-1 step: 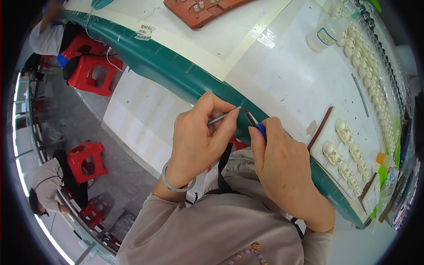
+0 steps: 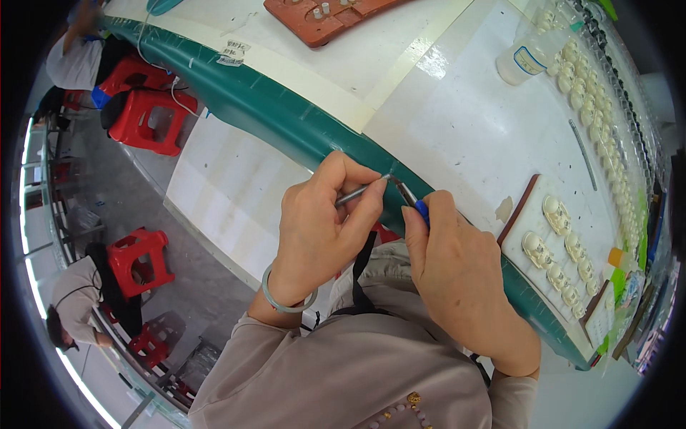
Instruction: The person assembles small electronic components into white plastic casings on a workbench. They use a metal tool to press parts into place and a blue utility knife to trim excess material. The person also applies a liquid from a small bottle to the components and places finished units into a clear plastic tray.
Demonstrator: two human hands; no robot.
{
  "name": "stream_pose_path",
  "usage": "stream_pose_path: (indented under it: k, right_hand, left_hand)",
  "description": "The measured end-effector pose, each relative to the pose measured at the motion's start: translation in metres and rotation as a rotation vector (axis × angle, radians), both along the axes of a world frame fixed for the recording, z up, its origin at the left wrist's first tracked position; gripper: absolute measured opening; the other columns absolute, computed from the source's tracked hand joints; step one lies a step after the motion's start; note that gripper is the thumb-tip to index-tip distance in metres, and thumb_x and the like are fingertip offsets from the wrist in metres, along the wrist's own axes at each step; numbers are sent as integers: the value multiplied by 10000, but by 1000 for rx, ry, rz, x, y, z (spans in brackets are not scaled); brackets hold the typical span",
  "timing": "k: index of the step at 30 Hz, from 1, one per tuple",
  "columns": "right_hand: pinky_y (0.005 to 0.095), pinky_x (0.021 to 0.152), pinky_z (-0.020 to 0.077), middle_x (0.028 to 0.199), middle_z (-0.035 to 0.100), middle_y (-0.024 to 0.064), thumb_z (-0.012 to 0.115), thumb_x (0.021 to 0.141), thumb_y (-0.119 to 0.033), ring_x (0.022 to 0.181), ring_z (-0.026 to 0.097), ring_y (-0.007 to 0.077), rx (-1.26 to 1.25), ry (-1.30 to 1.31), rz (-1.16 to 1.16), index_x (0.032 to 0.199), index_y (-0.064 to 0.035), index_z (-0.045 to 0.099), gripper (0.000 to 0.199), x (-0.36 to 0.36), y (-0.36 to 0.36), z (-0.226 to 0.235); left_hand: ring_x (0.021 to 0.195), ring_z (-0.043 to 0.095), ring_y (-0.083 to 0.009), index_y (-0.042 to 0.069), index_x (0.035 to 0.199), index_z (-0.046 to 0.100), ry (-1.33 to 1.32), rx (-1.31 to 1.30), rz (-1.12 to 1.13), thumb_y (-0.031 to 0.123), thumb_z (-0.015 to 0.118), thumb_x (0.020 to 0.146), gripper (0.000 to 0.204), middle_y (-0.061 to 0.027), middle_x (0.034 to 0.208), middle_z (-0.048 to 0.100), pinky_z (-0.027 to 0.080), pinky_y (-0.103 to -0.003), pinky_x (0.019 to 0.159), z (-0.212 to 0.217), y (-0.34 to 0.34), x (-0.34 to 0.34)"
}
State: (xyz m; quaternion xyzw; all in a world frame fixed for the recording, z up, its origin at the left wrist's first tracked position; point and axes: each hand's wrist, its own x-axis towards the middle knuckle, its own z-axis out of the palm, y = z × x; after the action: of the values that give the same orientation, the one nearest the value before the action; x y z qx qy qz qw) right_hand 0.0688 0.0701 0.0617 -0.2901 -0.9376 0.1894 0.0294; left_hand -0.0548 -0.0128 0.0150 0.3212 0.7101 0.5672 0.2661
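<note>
My left hand [image 2: 314, 218] is closed, pinching a thin grey metal rod [image 2: 351, 194] between thumb and fingers. The rod's far end, near my fingertips, carries something pale and too small to name. My right hand [image 2: 461, 275] grips blue-handled pliers [image 2: 421, 211], the handles mostly hidden in the palm. Their dark slim jaws point up and left, close to the rod's tip. Whether the jaws touch it I cannot tell. Both hands are in front of my body, above the green padded table edge [image 2: 304, 118].
On the right, a white board [image 2: 532, 222] bears several cream figurine-like pieces [image 2: 556, 214]. Beyond it lie a thin metal rod [image 2: 582, 154], a plastic cup [image 2: 516, 66] and rows of pale pieces [image 2: 586, 107]. A reddish-brown tray [image 2: 314, 28] lies far ahead. Red stools [image 2: 146, 121] and people are leftward.
</note>
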Motion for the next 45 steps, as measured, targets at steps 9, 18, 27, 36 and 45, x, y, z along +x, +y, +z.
stream_pose_path:
  k: [9, 18, 27, 36, 45]
  right_hand:
    - [307, 333, 430, 568, 471, 58, 535, 910, -222, 384, 534, 214, 92, -157, -9, 795, -67, 410, 230, -7, -8, 4]
    - [393, 380, 436, 619, 551, 125, 518, 918, -172, 450, 551, 316, -17, -177, -7, 860, -33, 414, 183, -9, -6, 8]
    - [247, 363, 453, 538, 514, 50, 546, 866, -150, 423, 577, 151, 82, -371, 162, 798, -54, 395, 191, -12, -1, 12]
    - [416, 407, 414, 530, 529, 169, 482, 933, -147, 445, 546, 341, -255, -269, 72, 881, -15, 391, 168, 1, 6, 21]
    - [392, 390, 412, 505, 526, 139, 488, 934, -179, 419, 539, 309, -199, -208, 73, 829, -13, 407, 213, -12, 10, 18]
  left_hand:
    - [627, 610, -50, -22, 841, 544, -102, 54, 34, 9, 624, 826, 87, -93, 705, 666, 478, -194, 526, -1, 1, 3]
    - [628, 632, -70, -14, 828, 538, -92, 89, 59, 7, 626, 824, 91, -95, 710, 668, 483, -198, 517, -5, 2, 4]
    - [573, 620, -86, -5, 834, 527, 94, 49, 26, 10, 622, 830, 97, -75, 667, 633, 473, -213, 487, -2, 0, 5]
    - [563, 605, -87, -3, 827, 516, -22, 72, 49, 16, 614, 834, 100, -89, 664, 626, 465, -219, 487, -4, 2, 5]
    - [573, 609, -90, -6, 828, 508, 19, 41, 31, 22, 610, 836, 106, -92, 656, 625, 460, -220, 489, -2, 1, 3]
